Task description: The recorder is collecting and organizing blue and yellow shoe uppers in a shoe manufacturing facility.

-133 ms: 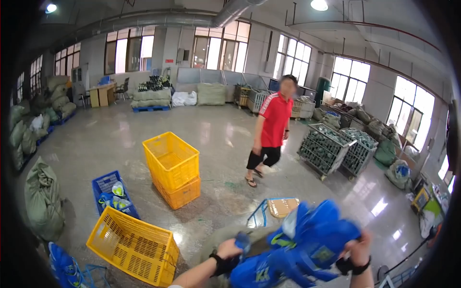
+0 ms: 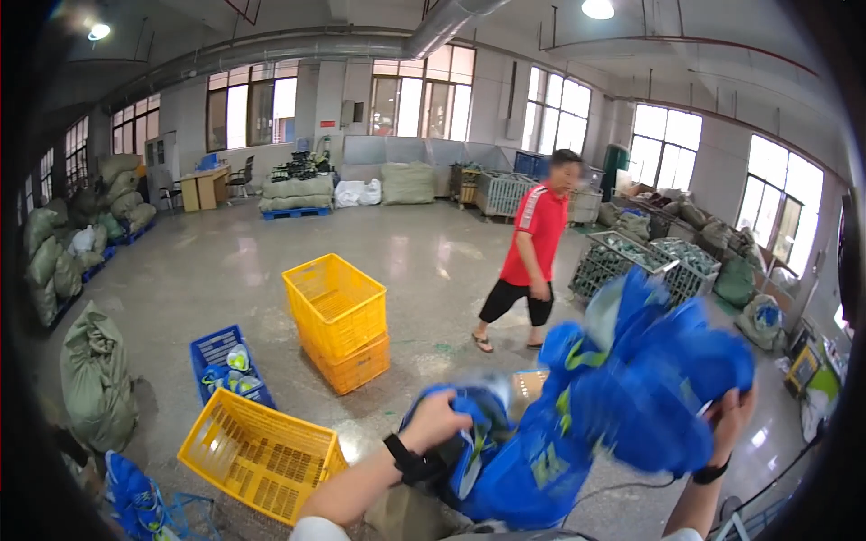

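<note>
A large bunch of blue shoe uppers (image 2: 541, 460) with green marks hangs between my hands at the lower right, partly smeared by motion. At its left end my left hand (image 2: 436, 422) is closed on blue uppers. My right hand (image 2: 731, 422) grips the right side of the bunch, higher up, with its fingers partly hidden. Below my left wrist shows part of an olive-coloured sack (image 2: 410, 514). Behind the bunch, a tan stool seat (image 2: 529, 388) is mostly covered.
An empty yellow crate (image 2: 262, 451) lies left of my arm. Beyond it are a blue crate (image 2: 203, 352) holding uppers and two stacked yellow crates (image 2: 338, 316). A person in red (image 2: 537, 243) walks ahead. A green sack (image 2: 97, 379) stands far left; wire carts (image 2: 613, 261) stand right.
Both my hands have risen, lifting the bunch of uppers up and to the right. The person in red has stepped rightward, and the whole view has shifted slightly.
</note>
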The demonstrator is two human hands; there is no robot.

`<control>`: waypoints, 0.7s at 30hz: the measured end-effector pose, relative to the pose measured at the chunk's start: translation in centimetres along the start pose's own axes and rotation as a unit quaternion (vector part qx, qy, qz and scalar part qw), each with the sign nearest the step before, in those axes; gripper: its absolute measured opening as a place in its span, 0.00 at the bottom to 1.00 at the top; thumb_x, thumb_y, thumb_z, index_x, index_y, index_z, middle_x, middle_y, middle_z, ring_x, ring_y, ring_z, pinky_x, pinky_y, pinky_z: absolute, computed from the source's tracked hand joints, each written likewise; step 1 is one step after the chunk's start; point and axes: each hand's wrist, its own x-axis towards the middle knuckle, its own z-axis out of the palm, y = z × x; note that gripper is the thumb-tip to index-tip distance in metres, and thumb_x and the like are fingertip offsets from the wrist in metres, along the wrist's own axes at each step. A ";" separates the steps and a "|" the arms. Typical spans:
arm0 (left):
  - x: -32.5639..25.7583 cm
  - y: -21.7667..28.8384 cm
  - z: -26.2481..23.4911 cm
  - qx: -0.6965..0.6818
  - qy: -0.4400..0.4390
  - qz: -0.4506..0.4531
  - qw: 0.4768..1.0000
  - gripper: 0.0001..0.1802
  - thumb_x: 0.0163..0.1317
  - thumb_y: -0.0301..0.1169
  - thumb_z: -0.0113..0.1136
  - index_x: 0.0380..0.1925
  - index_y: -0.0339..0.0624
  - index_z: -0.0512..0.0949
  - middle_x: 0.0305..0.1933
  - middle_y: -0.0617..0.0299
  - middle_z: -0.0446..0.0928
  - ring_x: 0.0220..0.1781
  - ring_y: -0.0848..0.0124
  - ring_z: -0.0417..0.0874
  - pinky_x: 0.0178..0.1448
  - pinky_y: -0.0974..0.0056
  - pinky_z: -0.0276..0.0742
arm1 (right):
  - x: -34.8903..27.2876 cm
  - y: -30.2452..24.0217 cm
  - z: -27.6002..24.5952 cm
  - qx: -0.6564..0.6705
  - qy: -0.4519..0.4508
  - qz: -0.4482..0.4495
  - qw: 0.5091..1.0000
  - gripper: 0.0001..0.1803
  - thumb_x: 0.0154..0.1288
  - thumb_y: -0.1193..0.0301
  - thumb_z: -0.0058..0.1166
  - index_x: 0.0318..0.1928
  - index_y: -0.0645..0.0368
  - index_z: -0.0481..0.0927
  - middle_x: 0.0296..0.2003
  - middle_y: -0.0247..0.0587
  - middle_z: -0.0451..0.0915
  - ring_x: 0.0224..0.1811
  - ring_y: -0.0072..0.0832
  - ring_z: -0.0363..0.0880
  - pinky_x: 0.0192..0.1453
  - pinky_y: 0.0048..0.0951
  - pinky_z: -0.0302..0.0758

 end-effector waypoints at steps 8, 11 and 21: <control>-11.0 15.7 -13.6 -0.429 0.227 0.166 0.858 0.22 0.47 0.31 0.55 0.45 0.33 0.73 0.40 0.55 0.78 0.41 0.62 0.80 0.50 0.61 0.75 | 8.3 1.8 -1.8 0.146 0.160 -0.053 0.975 0.20 0.68 0.60 0.46 0.52 0.63 0.69 0.43 0.38 0.75 0.40 0.22 0.73 0.44 0.21 0.70; -20.3 17.2 -16.5 -0.393 0.345 0.219 0.824 0.24 0.53 0.40 0.49 0.46 0.33 0.72 0.46 0.50 0.76 0.48 0.57 0.76 0.57 0.57 0.70 | 9.3 4.5 1.5 0.243 0.059 -0.006 0.968 0.17 0.67 0.61 0.47 0.47 0.60 0.71 0.35 0.34 0.75 0.34 0.18 0.73 0.37 0.17 0.69; -39.2 27.2 -7.2 0.081 0.661 0.097 0.739 0.23 0.45 0.21 0.57 0.46 0.35 0.69 0.38 0.62 0.76 0.36 0.75 0.78 0.42 0.71 0.74 | -3.5 13.4 18.9 0.114 -0.380 0.260 0.880 0.17 0.56 0.70 0.59 0.45 0.65 0.77 0.23 0.47 0.76 0.20 0.30 0.72 0.29 0.29 0.75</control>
